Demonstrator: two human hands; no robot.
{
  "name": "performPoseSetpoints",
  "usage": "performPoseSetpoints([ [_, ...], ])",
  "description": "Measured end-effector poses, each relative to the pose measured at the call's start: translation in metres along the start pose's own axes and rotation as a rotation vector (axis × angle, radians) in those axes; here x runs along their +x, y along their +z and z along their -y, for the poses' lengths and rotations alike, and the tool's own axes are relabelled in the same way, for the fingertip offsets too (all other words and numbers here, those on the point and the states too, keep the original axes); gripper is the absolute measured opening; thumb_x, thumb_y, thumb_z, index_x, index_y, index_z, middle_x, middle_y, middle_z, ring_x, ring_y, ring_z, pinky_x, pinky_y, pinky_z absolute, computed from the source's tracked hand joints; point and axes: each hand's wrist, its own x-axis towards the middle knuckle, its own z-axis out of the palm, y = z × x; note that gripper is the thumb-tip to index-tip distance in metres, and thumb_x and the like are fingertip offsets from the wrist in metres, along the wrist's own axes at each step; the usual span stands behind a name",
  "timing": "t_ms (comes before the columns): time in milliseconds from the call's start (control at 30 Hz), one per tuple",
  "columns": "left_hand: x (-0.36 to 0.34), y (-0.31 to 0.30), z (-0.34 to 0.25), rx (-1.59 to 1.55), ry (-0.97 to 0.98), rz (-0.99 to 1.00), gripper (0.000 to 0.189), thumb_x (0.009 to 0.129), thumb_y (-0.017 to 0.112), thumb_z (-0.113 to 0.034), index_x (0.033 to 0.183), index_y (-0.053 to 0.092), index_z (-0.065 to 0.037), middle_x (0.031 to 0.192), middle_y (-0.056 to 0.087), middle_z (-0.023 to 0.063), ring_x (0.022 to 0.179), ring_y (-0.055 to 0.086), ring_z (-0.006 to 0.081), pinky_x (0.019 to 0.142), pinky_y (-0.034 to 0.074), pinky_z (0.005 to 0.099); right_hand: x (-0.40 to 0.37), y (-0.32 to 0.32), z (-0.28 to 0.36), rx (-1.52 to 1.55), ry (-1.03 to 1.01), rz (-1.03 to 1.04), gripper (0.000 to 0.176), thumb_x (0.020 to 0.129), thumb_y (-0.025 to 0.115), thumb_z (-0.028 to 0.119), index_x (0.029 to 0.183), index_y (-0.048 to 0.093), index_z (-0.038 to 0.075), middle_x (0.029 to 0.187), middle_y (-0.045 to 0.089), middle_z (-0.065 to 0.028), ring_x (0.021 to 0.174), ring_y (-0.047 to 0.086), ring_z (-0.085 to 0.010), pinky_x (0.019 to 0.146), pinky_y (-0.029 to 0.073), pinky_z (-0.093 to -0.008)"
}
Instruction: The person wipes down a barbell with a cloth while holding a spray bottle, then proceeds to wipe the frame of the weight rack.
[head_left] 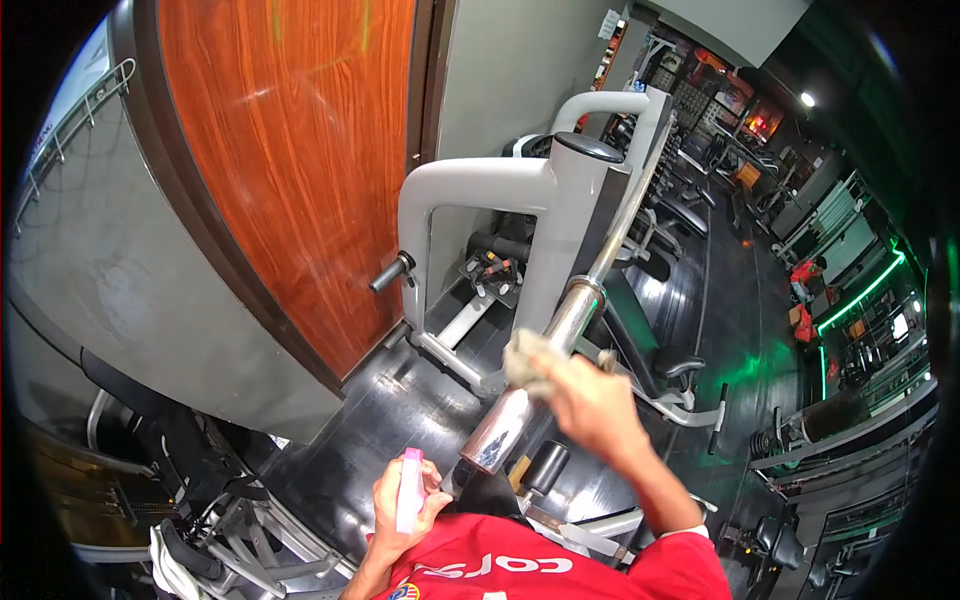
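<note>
My right hand [595, 405] is wrapped around a pale, bunched cloth [526, 362] and presses it on the thick chrome end of a barbell [497, 432]. Beyond the cloth, the barbell [625, 225] runs up and away past its collar, along a grey machine frame. Low in the view, in front of the red shirt, my left hand [388, 505] grips a slim pink-and-white container [410, 490]. It is held upright, left of the barbell's near end, with the fingers closed around its sides.
A grey and silver rack frame [480, 180] with a black peg [392, 272] stands left of the bar. Behind it is a brown wooden door [290, 130]. Benches [640, 340] line the right side. A person in red [805, 275] is far off at right.
</note>
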Motion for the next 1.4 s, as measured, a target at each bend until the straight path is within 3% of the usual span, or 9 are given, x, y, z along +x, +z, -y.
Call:
performPoseSetpoints([
  [200, 0.001, 0.003, -0.002, -0.061, -0.055, -0.028, 0.043, 0.077, 0.085, -0.018, 0.102, 0.054, -0.002, 0.087, 0.064, 0.0082, 0.068, 0.06, 0.0108, 0.061, 0.05, 0.0236, -0.04, 0.031, 0.0, 0.182, -0.394, 0.024, 0.069, 0.063, 0.067, 0.013, 0.129, 0.061, 0.032, 0.073, 0.053, -0.0012, 0.048, 0.054, -0.0202, 0.045, 0.048, -0.0342],
  [400, -0.001, 0.002, -0.016, -0.061, -0.077, 0.069, 0.041, 0.082, 0.079, -0.023, 0.103, 0.051, -0.002, 0.085, 0.061, 0.0108, 0.067, 0.06, 0.0141, 0.06, 0.05, 0.027, 0.016, 0.051, -0.087, 0.391, 0.24, -0.412, 0.05, 0.074, 0.057, 0.001, 0.123, 0.062, 0.012, 0.114, 0.067, -0.0164, 0.099, 0.066, -0.0359, 0.088, 0.053, -0.0417],
  [600, -0.004, 0.004, -0.02, -0.143, -0.091, 0.058, 0.035, 0.077, 0.081, -0.006, 0.101, 0.055, -0.001, 0.088, 0.066, 0.0107, 0.065, 0.063, 0.0123, 0.06, 0.052, 0.0256, -0.05, 0.082, -0.004, 0.399, -0.307, -0.312, 0.065, 0.058, 0.07, 0.012, 0.122, 0.067, 0.022, 0.076, 0.058, -0.0059, 0.054, 0.057, -0.0239, 0.049, 0.05, -0.0348],
  [733, 0.007, 0.004, -0.031, 0.046, 0.058, 0.298, 0.033, 0.075, 0.082, -0.004, 0.097, 0.058, 0.0, 0.088, 0.065, 0.0104, 0.065, 0.063, 0.014, 0.06, 0.051, 0.0271, -0.046, 0.062, -0.028, 0.062, -0.434, -0.288, 0.066, 0.055, 0.07, 0.015, 0.12, 0.067, 0.024, 0.067, 0.047, -0.0018, 0.046, 0.049, -0.0186, 0.045, 0.046, -0.0327],
  [867, 0.002, 0.011, -0.031, -0.056, 0.007, 0.408, 0.034, 0.074, 0.082, -0.003, 0.099, 0.06, 0.001, 0.088, 0.065, 0.0102, 0.066, 0.063, 0.0158, 0.061, 0.051, 0.0278, 0.007, 0.08, -0.101, 0.295, 0.093, -0.544, 0.048, 0.076, 0.059, 0.002, 0.123, 0.062, 0.009, 0.114, 0.068, -0.0164, 0.091, 0.069, -0.0361, 0.079, 0.055, -0.0382],
  [1000, -0.001, 0.02, -0.028, -0.075, 0.047, 0.433, 0.034, 0.074, 0.082, -0.005, 0.099, 0.06, 0.001, 0.088, 0.066, 0.0112, 0.071, 0.066, 0.0193, 0.065, 0.052, 0.029, 0.013, 0.064, -0.082, 0.546, 0.304, -0.403, 0.037, 0.084, 0.06, 0.007, 0.121, 0.061, 0.004, 0.112, 0.068, -0.0191, 0.101, 0.067, -0.0346, 0.083, 0.054, -0.0385],
  [1100, 0.003, 0.029, -0.027, -0.072, 0.055, 0.502, 0.035, 0.075, 0.083, -0.007, 0.1, 0.06, 0.001, 0.088, 0.066, 0.0113, 0.075, 0.067, 0.0218, 0.067, 0.053, 0.03, -0.015, 0.085, -0.042, 0.48, -0.243, -0.483, 0.057, 0.064, 0.073, 0.01, 0.121, 0.066, 0.016, 0.102, 0.07, -0.0124, 0.083, 0.07, -0.0298, 0.07, 0.057, -0.0368],
  [1267, 0.019, 0.045, -0.03, -0.104, 0.074, 0.661, 0.038, 0.074, 0.083, -0.01, 0.102, 0.06, 0.001, 0.091, 0.065, 0.011, 0.079, 0.067, 0.0251, 0.071, 0.054, 0.032, -0.018, 0.082, -0.069, 0.112, -0.32, -0.388, 0.06, 0.058, 0.071, 0.008, 0.116, 0.068, 0.023, 0.082, 0.064, -0.0047, 0.052, 0.057, -0.024, 0.05, 0.051, -0.0352],
  [1400, 0.04, 0.079, -0.039, -0.123, 0.166, 0.605, 0.041, 0.072, 0.085, -0.01, 0.103, 0.06, 0.0, 0.098, 0.064, 0.014, 0.087, 0.065, 0.0265, 0.074, 0.054, 0.0333, 0.021, 0.063, -0.094, 0.4, 0.369, -0.509, 0.041, 0.082, 0.062, 0.01, 0.123, 0.063, 0.013, 0.11, 0.069, -0.0146, 0.094, 0.066, -0.0379, 0.079, 0.055, -0.041],
])
